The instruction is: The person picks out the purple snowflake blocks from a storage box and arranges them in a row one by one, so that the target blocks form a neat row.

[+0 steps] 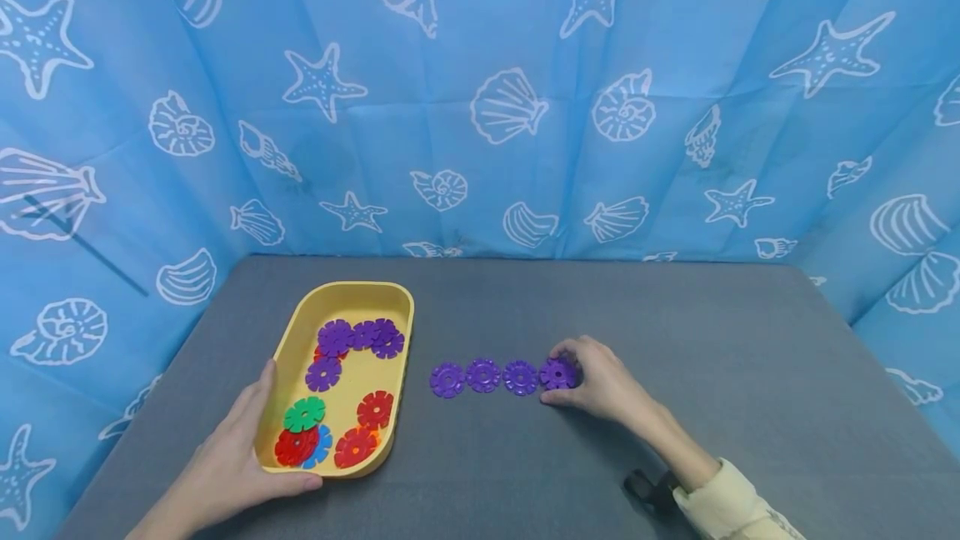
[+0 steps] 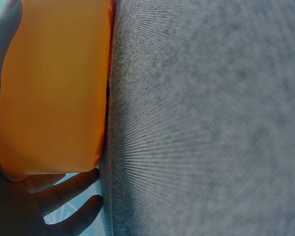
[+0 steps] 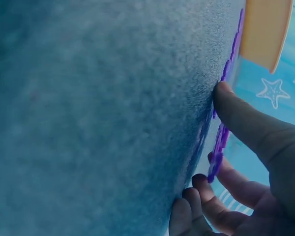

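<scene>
My left hand [image 1: 228,461] holds a yellow plastic tray [image 1: 296,315] at its near left corner, thumb along the near end and fingers against the left side. In the left wrist view the tray's outer wall [image 2: 54,88] fills the space between thumb and fingers. My right hand [image 1: 603,382] pinches a purple notched disc [image 1: 557,373] between thumb and fingers, low over the table. It sits at the right end of a row with three more purple discs [image 1: 483,375]. Edge-on, the pinched disc [image 3: 218,152] looks slightly tilted in the right wrist view.
Inside the tray lie several purple discs [image 1: 324,373], several red discs [image 1: 375,409], a green disc [image 1: 303,413] and a blue one [image 1: 322,445]. A grey cloth [image 1: 750,357] covers the table. Behind it hangs a blue curtain [image 1: 450,107] with shell prints.
</scene>
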`<state>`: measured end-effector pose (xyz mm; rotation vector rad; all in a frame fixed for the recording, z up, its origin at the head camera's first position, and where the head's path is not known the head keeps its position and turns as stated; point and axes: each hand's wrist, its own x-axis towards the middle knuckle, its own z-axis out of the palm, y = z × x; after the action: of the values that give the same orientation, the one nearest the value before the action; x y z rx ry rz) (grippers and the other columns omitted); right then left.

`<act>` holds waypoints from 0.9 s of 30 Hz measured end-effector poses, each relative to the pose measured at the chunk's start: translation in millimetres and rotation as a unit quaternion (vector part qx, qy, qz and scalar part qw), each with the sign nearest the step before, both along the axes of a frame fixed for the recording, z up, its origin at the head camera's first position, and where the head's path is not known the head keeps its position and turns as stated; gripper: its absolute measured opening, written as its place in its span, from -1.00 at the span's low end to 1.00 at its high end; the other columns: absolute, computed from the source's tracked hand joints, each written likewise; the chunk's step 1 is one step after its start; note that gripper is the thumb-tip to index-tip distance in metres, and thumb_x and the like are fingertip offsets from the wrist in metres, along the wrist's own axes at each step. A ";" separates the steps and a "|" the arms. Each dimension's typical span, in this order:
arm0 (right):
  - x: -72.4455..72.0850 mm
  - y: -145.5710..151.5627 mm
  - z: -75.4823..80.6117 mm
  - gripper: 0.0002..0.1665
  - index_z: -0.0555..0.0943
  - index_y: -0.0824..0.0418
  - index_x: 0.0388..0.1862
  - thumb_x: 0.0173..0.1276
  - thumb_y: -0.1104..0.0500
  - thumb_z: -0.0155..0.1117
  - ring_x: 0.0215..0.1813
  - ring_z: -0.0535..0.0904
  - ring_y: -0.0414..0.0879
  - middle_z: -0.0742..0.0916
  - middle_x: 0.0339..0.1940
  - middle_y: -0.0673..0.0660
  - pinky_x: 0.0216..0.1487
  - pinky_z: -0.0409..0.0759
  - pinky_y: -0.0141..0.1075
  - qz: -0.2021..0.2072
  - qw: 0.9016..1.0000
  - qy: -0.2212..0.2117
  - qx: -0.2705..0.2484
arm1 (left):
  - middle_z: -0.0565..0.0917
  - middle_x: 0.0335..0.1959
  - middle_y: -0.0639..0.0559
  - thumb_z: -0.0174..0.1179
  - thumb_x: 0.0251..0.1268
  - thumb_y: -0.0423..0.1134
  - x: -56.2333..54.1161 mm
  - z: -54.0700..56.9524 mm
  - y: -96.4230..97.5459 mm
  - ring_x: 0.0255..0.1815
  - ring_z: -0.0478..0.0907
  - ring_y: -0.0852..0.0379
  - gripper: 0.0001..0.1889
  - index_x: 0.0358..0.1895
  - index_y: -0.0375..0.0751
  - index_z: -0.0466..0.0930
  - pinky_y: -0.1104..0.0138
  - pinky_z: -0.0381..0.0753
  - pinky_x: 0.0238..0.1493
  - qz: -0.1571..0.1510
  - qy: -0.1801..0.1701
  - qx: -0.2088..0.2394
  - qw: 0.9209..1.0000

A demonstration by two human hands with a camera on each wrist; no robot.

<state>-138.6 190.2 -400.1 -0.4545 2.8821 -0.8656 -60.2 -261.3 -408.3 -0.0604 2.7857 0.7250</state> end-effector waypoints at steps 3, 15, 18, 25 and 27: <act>-2.0 0.1 -1.9 -0.34 0.67 0.28 0.02 0.00 -0.01 0.69 -0.08 0.60 0.01 0.68 -0.14 0.18 -0.06 0.64 -0.04 0.001 1.000 -0.002 0.004 | 0.18 0.45 -0.27 0.47 -0.26 0.49 0.1 0.5 0.3 0.23 0.39 -0.15 0.60 0.66 0.00 -0.56 0.06 0.77 -0.10 -0.001 0.001 -0.002 1.000; -4.1 -3.6 -3.9 -0.30 0.68 0.32 0.02 -0.03 -0.03 0.72 -0.05 0.62 0.05 0.68 -0.11 0.21 -0.03 0.65 0.03 -0.008 1.000 0.008 0.013 | 0.15 0.47 -0.30 0.48 -0.26 0.48 1.3 -0.3 0.2 0.24 0.39 -0.20 0.60 0.66 -0.03 -0.55 0.04 0.78 -0.09 -0.002 0.014 -0.001 1.000; -3.7 -3.8 -3.9 -0.27 0.68 0.32 0.04 -0.03 -0.04 0.71 -0.06 0.61 0.06 0.68 -0.11 0.22 -0.04 0.65 0.03 -0.005 1.000 0.014 0.013 | 0.15 0.48 -0.29 0.48 -0.25 0.47 1.6 -0.6 -0.1 0.24 0.38 -0.20 0.60 0.66 -0.02 -0.55 0.04 0.78 -0.09 -0.002 0.015 0.000 1.000; -1.9 -5.3 -2.3 -0.28 0.68 0.28 0.11 0.03 -0.06 0.68 -0.05 0.58 0.09 0.68 -0.09 0.23 -0.06 0.60 0.01 -0.008 0.999 0.041 0.010 | 0.16 0.47 -0.28 0.48 -0.24 0.47 2.3 -0.5 0.7 0.24 0.39 -0.18 0.59 0.67 -0.02 -0.53 0.04 0.78 -0.10 -0.004 0.017 0.001 1.000; -1.0 -7.5 -0.6 -0.34 0.69 0.27 0.10 0.08 -0.03 0.65 -0.08 0.55 0.07 0.68 -0.11 0.22 -0.09 0.56 -0.05 -0.011 0.999 0.051 0.003 | 0.17 0.47 -0.28 0.48 -0.24 0.48 2.3 -0.3 1.1 0.24 0.39 -0.17 0.58 0.67 -0.03 -0.52 0.04 0.78 -0.10 -0.006 0.019 -0.001 1.000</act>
<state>-139.6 182.7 -400.7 -0.4803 2.9867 -0.8601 -57.9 -260.2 -408.6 -0.0315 2.8212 0.7267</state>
